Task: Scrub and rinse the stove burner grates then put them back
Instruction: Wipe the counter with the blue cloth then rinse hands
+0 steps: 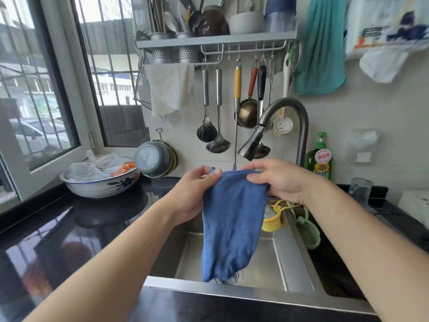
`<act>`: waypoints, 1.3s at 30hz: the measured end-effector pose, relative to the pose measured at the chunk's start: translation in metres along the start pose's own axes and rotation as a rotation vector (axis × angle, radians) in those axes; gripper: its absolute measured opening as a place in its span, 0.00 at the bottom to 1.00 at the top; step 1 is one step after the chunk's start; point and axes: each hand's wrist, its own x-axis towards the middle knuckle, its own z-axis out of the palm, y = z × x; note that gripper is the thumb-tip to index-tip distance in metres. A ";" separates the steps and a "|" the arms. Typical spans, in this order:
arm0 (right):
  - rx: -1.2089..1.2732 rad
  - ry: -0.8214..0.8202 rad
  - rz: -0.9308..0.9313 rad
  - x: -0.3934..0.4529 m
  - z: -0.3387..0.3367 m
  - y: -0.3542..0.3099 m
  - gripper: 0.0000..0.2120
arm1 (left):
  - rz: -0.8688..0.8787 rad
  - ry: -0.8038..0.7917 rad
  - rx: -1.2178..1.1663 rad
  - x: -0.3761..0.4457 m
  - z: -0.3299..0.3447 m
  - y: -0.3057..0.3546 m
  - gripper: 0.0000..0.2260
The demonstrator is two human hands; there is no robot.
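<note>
A blue cloth (pixel 232 224) hangs over the steel sink (pixel 281 256), held up by its top edge. My left hand (pixel 192 189) pinches the cloth's upper left corner. My right hand (pixel 276 180) grips the upper right corner, just below the faucet head (pixel 251 145). The cloth's lower end dangles near the drain (pixel 234 278). No burner grates are in view.
A green dish soap bottle (pixel 321 156) stands right of the faucet. A yellow scrubber holder (pixel 271 219) and a green strainer (pixel 307 231) hang on the sink's right side. A flowered bowl (pixel 102 182) sits on the black counter (pixel 58 228) at left. Ladles hang on the wall rack (pixel 216 40).
</note>
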 end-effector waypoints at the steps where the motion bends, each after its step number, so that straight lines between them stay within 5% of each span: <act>1: -0.001 0.073 -0.034 0.002 0.000 -0.002 0.11 | -0.010 -0.063 -0.011 -0.001 -0.003 0.003 0.13; 5: -0.010 0.191 -0.068 0.001 -0.005 0.000 0.07 | -0.055 -0.232 0.100 -0.003 -0.013 0.011 0.19; 10: -0.190 0.242 -0.150 -0.008 -0.001 -0.003 0.06 | 0.123 0.030 0.616 0.005 -0.017 0.016 0.09; 17: -0.066 0.247 -0.343 -0.048 0.000 -0.047 0.06 | 0.297 0.027 0.577 -0.028 0.004 0.072 0.03; 22: 0.004 -0.042 -0.251 -0.116 0.039 0.000 0.08 | 0.011 -0.271 0.379 -0.103 -0.008 0.036 0.02; 28: -0.264 -0.343 0.238 -0.159 0.096 0.120 0.05 | -0.440 -0.473 0.919 -0.167 -0.028 -0.086 0.07; 30: -0.167 -0.242 0.264 -0.146 0.097 0.130 0.04 | -0.450 -0.386 0.886 -0.160 -0.030 -0.093 0.07; 33: 0.042 -0.008 0.255 -0.105 0.090 0.128 0.04 | -0.304 0.010 0.789 -0.124 -0.029 -0.087 0.05; 36: -0.397 0.260 0.288 -0.060 0.079 0.142 0.08 | -0.147 0.297 1.352 -0.098 -0.011 -0.101 0.10; 39: -0.691 0.470 0.270 -0.048 0.075 0.157 0.13 | -0.056 0.202 1.658 -0.108 0.028 -0.146 0.24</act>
